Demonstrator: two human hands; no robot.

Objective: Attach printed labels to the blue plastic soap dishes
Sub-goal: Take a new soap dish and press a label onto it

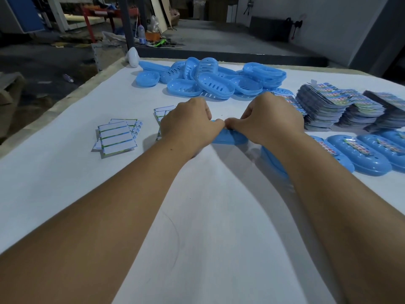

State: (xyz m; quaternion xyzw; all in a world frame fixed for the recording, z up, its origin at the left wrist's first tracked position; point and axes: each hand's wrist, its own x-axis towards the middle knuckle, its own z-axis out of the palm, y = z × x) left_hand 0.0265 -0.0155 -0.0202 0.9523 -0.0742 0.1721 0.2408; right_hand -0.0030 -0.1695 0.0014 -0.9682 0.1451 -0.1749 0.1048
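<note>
- Two hands work at the centre of the surface [197, 216]: the left hand [188, 126] and the right hand [269, 121] meet thumb to thumb over one blue soap dish [230, 138], which lies on the white covering just in front of them.
- Fingers of both hands are curled and appear to pinch something at the dish's top edge; the item pinched is hidden, so whether it is a label cannot be told.
- Step in hand, as a judgement: fixing a label onto this dish.
- Unlabelled dishes [210, 82] lie heaped at the far side. Printed labels [328, 106] stand in stacks at the far right. Finished dishes [359, 154], each carrying a label, lie in a row at the near right.
- White cards [116, 137] lie fanned out at the left, well apart from the dish.
- Next move calls for seating the label fully, then placing the dish beside the finished row and taking a fresh dish and label.
</note>
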